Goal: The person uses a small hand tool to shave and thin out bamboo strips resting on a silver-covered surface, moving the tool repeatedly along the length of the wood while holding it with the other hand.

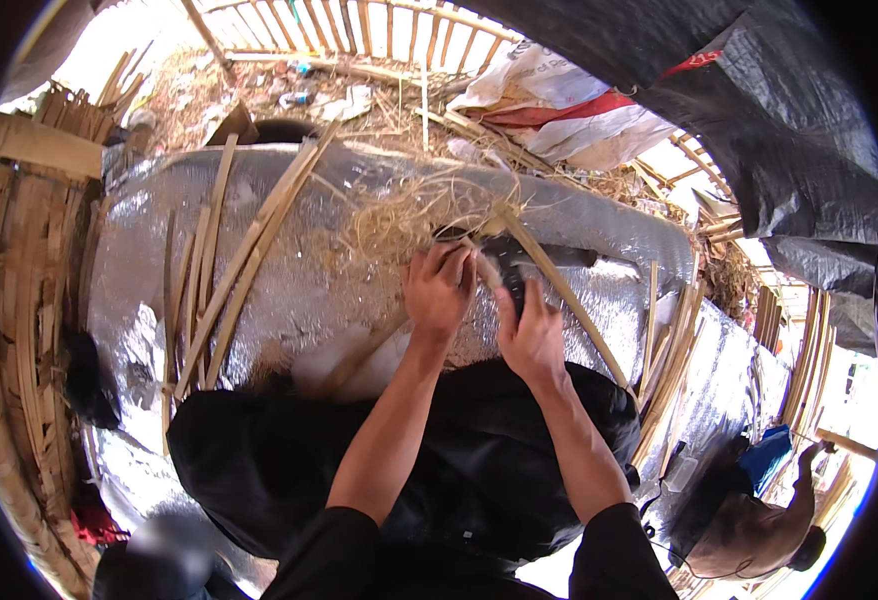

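My left hand (441, 290) is closed, its fingertips pinching a pale bamboo strip (486, 264) over the silvery sheet. Beside it, my right hand (533, 330) wraps round the dark handle of what looks like a knife (514, 286). The blade is hard to make out among dark shapes. A heap of thin, curly bamboo shavings (409, 215) lies just beyond my fingers. A longer bamboo strip (569, 295) slants past my right hand toward my knee.
Several long bamboo strips (249, 250) lean on the silvery sheet (319, 250) at left, and more strips (671, 350) lie at right. Split bamboo (44, 330) stands at far left. Another person (749, 525) works at lower right; a blurred head (169, 550) shows at lower left. Black sheeting (789, 130) hangs upper right.
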